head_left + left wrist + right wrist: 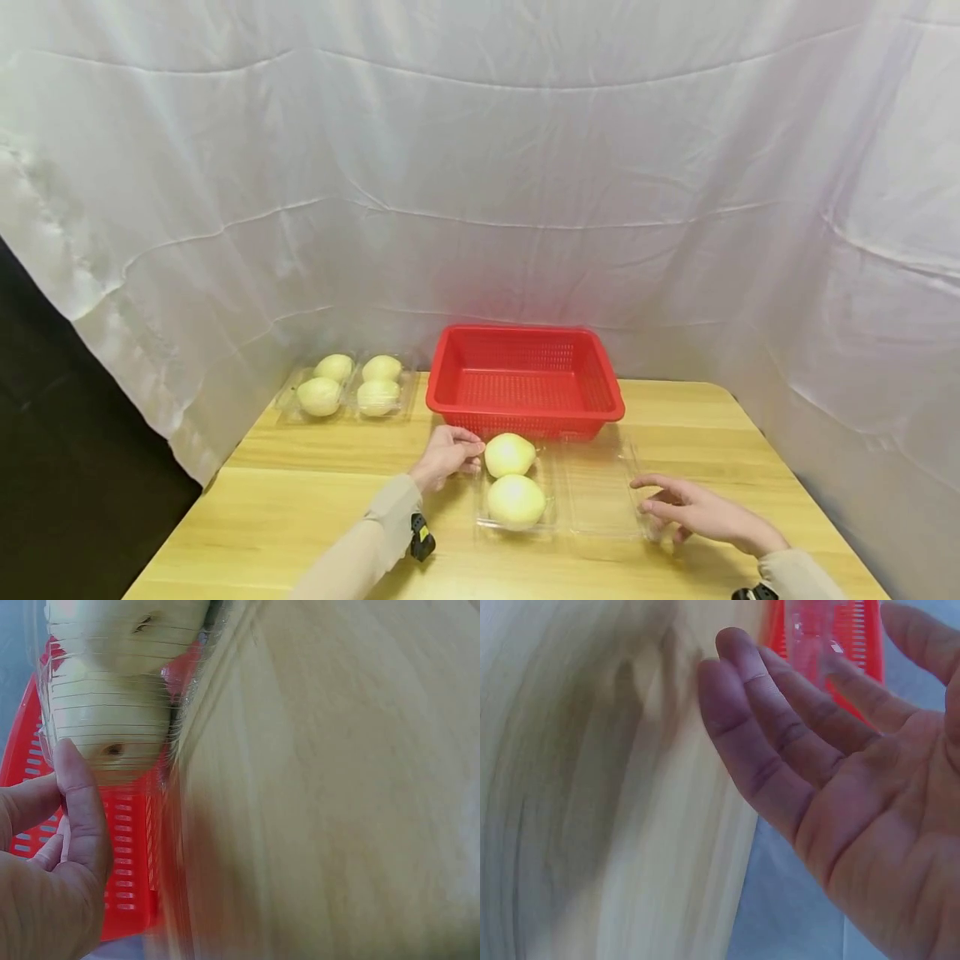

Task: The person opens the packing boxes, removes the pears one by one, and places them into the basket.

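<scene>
A clear plastic clamshell box [551, 479] lies open on the table, its see-through lid [600, 493] spread flat to the right. Two pale yellow pears, a far pear [509, 455] and a near pear [516, 502], sit in its left half. My left hand [447, 457] pinches the box's left edge between thumb and fingers, beside the far pear. Ridged plastic covers the pears' sides in the left wrist view. Just beyond the lid's right edge is my right hand [701, 510], fingers apart and loosely bent, holding nothing; its palm [885, 817] shows in the right wrist view.
A red perforated plastic basket [517, 387] stands right behind the clamshell. At the back left are two more clear boxes, a left box [288, 398] and a right box [408, 392], each with two pears. Pale curtains [525, 167] hang around the wooden table [300, 500].
</scene>
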A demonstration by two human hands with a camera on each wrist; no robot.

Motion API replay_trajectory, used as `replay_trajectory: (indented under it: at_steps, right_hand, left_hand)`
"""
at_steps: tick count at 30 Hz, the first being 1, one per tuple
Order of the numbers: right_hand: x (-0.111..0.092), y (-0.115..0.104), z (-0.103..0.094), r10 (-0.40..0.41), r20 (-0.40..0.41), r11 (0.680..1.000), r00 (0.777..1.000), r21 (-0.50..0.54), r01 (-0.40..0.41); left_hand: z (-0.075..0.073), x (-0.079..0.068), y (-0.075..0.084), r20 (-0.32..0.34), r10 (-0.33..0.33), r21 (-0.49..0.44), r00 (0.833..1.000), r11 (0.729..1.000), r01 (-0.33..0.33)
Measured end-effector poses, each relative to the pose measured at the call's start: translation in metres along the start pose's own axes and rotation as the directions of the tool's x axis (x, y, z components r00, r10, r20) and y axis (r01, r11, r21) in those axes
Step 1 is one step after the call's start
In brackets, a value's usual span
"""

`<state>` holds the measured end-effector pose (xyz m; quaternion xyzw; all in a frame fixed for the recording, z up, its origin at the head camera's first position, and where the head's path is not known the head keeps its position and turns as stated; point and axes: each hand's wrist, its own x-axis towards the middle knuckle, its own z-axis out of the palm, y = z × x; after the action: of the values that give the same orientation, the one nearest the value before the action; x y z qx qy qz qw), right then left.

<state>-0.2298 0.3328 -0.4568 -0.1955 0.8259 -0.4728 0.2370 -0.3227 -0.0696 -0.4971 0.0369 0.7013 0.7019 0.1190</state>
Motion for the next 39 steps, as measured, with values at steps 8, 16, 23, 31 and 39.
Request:
replay_trajectory:
  at_steps: [8, 16, 23, 31, 39]
  right_hand:
    - [0.010, 0.007, 0.006, 0.063, -0.124, 0.998, 0.990, -0.015, -0.065]
    - [0.020, 0.004, 0.010, 0.082, -0.351, 0.989, 0.933, -0.086, -0.119]
    - [0.040, -0.008, 0.012, -0.091, -0.523, 0.917, 0.848, -0.376, -0.133]
    - [0.067, -0.024, 0.010, -0.290, -0.564, 0.851, 0.773, -0.521, -0.061]
    - [0.085, -0.035, 0.008, -0.415, -0.593, 0.801, 0.690, -0.598, -0.032]
  left_hand:
    - [0.005, 0.001, 0.002, -0.024, 0.016, 0.033, 1.000, 0.999, -0.015]
    - [0.007, 0.007, 0.000, -0.035, 0.013, 0.048, 0.999, 0.999, -0.012]
    - [0.006, 0.004, -0.001, -0.070, 0.042, 0.119, 0.997, 0.992, -0.034]
    - [0.010, -0.002, 0.005, -0.068, 0.050, 0.223, 0.996, 0.974, -0.033]
    - [0.007, -0.005, 0.008, -0.088, 0.146, 0.407, 0.985, 0.908, -0.098]
